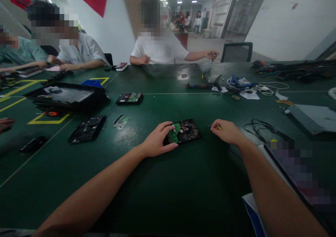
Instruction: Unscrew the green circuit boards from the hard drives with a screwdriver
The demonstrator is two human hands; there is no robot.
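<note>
A hard drive [187, 131] with a green circuit board on its underside lies on the green table in front of me. My left hand [159, 139] grips its left end, fingers along the far edge and thumb along the near one. To the right of the drive, apart from it, my right hand [225, 131] is closed around a small screwdriver [218, 126] with a yellow and black handle; most of the tool is hidden by the fingers. A loose circuit board [121, 122] rests left of my left hand, beside another hard drive [87, 128] and some tiny parts.
A third drive [129, 98] lies farther back, near a black tray [67, 95]. At right are a black cable [258, 128], a grey metal box [312, 118] and a screen with a blurred display. Several people sit across the table, one with an arm stretched out.
</note>
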